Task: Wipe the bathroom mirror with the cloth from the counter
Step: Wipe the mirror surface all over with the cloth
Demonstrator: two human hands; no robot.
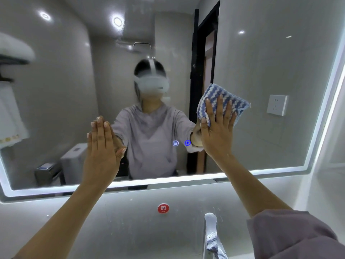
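Note:
A large wall mirror (261, 62) with a lit white border fills most of the view. My right hand (217, 128) lies flat with straight, spread fingers and presses a blue-and-white striped cloth (227, 100) against the glass right of centre. The cloth sticks out above and to the right of the fingers. My left hand (101, 146) rests flat on the mirror left of centre, fingers straight and together, holding nothing. Both forearms reach up from the bottom of the frame.
Two small blue touch icons (181, 143) glow on the glass between my hands. Below the mirror, a red round hot-water sticker (163, 208) sits on the wall and a chrome tap (211, 236) stands at the bottom. A person, a socket and a doorway are reflected.

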